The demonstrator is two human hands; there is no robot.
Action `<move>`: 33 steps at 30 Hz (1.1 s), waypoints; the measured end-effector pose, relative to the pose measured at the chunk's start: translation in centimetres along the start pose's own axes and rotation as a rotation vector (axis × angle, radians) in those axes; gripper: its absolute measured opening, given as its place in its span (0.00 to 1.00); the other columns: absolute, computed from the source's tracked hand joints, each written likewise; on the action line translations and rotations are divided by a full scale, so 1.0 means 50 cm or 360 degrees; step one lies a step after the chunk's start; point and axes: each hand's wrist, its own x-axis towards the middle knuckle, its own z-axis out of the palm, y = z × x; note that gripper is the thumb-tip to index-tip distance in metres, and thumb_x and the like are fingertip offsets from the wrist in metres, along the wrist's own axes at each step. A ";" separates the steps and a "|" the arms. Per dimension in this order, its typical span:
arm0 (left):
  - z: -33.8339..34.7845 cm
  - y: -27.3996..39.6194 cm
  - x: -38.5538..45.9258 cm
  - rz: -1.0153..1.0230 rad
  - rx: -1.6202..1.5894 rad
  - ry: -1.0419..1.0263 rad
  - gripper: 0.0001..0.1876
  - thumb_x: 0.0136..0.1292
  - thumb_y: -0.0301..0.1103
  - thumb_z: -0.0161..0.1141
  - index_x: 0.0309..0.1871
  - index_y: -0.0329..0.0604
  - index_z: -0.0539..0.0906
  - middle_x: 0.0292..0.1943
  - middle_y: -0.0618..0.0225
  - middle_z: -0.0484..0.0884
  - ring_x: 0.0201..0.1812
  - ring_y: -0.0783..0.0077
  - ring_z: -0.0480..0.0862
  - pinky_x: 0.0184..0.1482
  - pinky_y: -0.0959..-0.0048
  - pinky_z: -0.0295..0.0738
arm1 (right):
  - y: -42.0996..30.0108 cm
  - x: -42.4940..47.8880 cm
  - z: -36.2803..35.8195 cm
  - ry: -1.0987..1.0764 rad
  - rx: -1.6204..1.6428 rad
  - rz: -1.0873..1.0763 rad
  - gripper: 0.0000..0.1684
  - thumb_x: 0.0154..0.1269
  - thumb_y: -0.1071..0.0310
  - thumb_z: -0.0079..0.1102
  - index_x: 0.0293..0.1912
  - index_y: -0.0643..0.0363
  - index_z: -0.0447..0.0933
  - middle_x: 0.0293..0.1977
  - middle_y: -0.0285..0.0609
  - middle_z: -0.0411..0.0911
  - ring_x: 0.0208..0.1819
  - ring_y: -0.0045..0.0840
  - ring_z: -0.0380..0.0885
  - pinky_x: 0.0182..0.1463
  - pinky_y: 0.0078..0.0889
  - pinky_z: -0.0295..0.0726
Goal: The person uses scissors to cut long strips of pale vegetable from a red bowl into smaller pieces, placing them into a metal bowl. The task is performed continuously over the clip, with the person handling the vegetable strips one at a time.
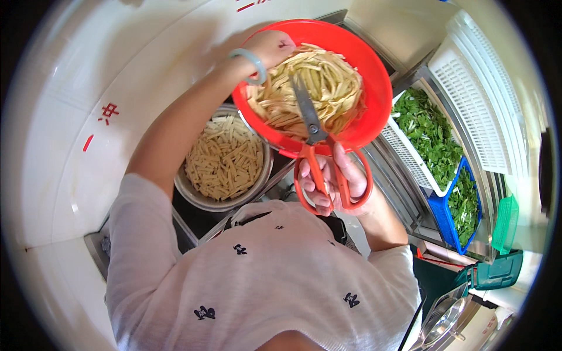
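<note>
My right hand (338, 184) holds a pair of scissors (312, 118) by its orange-red handles, with fingers through the loops. The dark blades point away from me over a red plastic basin (373, 83). Long, folded, pale yellow strips (329, 79), which look like soaked tofu skin, fill much of the basin. My left hand (272, 47) reaches in over the basin's far left side, beside the strips. Its fingers are curled under and hidden, so any grip is unclear. Below the basin, partly covered by it, stands a round metal pot (268, 171) of short cut pieces (224, 158).
A white tiled wall (88, 145) with red writing curves along the left. To the right, chopped green leaves (426, 131) lie in a white basket (410, 160) and a blue basket (439, 215). Stacked white baskets (474, 105) lean behind. Metal strainers (443, 320) sit at lower right.
</note>
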 end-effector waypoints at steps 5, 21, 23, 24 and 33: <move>0.122 0.041 0.137 -0.0247 0.0468 0.0026 0.17 0.60 0.48 0.60 0.42 0.46 0.84 0.39 0.59 0.84 0.44 0.58 0.83 0.46 0.62 0.77 | -0.025 -0.053 -0.027 0.0152 0.0146 -0.0226 0.35 0.69 0.32 0.34 0.45 0.55 0.72 0.33 0.37 0.66 0.22 0.18 0.69 0.21 0.22 0.71; -0.205 0.010 -0.061 -0.0294 -0.0780 0.0167 0.15 0.65 0.46 0.59 0.47 0.50 0.84 0.35 0.81 0.81 0.26 0.90 0.62 0.25 0.87 0.60 | 0.020 -0.009 -0.021 -0.0060 0.0131 -0.0024 0.43 0.66 0.27 0.32 0.49 0.58 0.73 0.38 0.38 0.70 0.25 0.20 0.71 0.26 0.24 0.74; -0.256 0.019 -0.115 -0.0286 -0.0754 0.0195 0.14 0.65 0.45 0.58 0.46 0.47 0.83 0.35 0.80 0.81 0.28 0.90 0.67 0.27 0.87 0.63 | 0.028 0.011 -0.010 -0.0109 0.0070 0.0015 0.44 0.64 0.26 0.30 0.50 0.59 0.73 0.40 0.39 0.71 0.25 0.21 0.71 0.27 0.26 0.74; -0.284 0.029 -0.146 -0.0305 -0.0764 0.0189 0.13 0.65 0.43 0.58 0.45 0.45 0.83 0.35 0.78 0.82 0.31 0.87 0.72 0.29 0.85 0.67 | 0.033 0.024 -0.006 -0.0199 0.0089 0.0035 0.47 0.63 0.24 0.29 0.51 0.59 0.72 0.42 0.40 0.72 0.26 0.22 0.71 0.28 0.26 0.75; -0.384 0.002 -0.360 -0.0334 -0.0650 0.0295 0.13 0.66 0.41 0.58 0.44 0.43 0.84 0.33 0.76 0.82 0.27 0.88 0.74 0.25 0.88 0.66 | 0.108 0.111 0.014 -0.0525 0.0155 0.0358 0.57 0.56 0.17 0.23 0.57 0.59 0.71 0.45 0.38 0.72 0.27 0.24 0.68 0.32 0.28 0.69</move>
